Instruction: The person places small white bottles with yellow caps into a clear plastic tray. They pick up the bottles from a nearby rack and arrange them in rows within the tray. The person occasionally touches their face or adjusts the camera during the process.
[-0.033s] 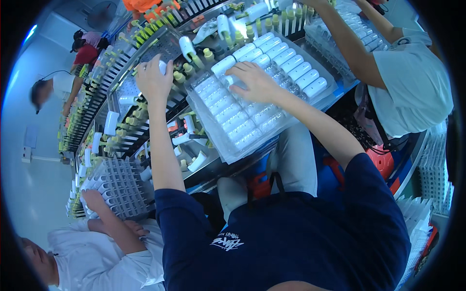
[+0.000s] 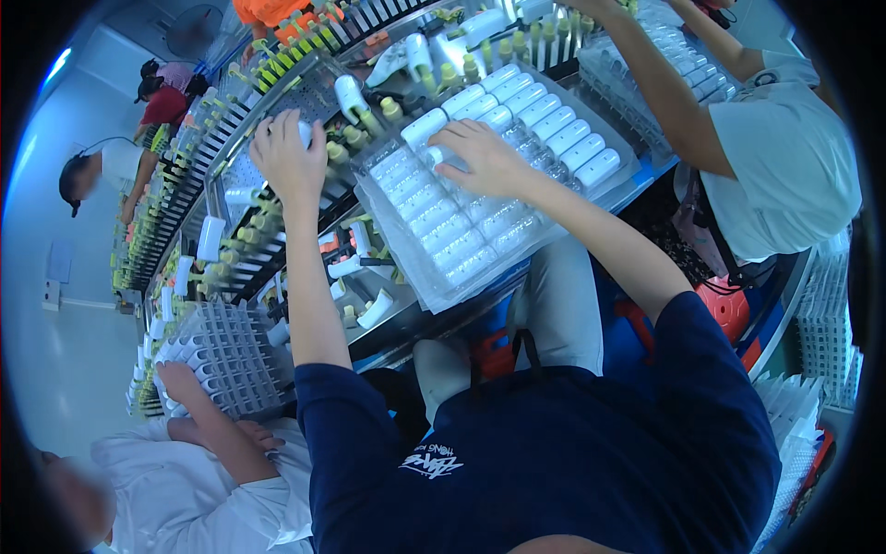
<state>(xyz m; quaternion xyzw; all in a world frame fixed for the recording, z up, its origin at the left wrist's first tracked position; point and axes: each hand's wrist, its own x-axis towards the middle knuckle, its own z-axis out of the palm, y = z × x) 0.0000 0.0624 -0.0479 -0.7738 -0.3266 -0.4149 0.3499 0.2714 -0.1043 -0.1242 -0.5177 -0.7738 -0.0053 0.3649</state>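
My left hand (image 2: 290, 164) reaches over the conveyor with its fingers curled round a glossy white plastic casing (image 2: 305, 134). Most of that casing is hidden by the fingers. Over the clear plastic tray (image 2: 426, 294), my right hand (image 2: 487, 159) pinches another white casing (image 2: 435, 156) between thumb and fingers, at the tray's left part. Whether this casing touches its pocket I cannot tell. Rows of white casings (image 2: 563, 136) fill the tray's far and right side, while clear pockets show nearer me. A white casing (image 2: 351, 96) stands on a yellow-tipped holder just right of my left hand.
The slatted conveyor (image 2: 268, 263) with yellow holders curves from lower left to upper right. Stacked grid trays (image 2: 226, 355) stand at the left beside a co-worker's hand (image 2: 180, 380). Another co-worker's arm (image 2: 660, 102) reaches over a filled tray (image 2: 678, 69) at the right.
My left hand has shifted slightly left with the casing. The holders and the casings on them have moved a little left along the conveyor. My right hand has barely moved.
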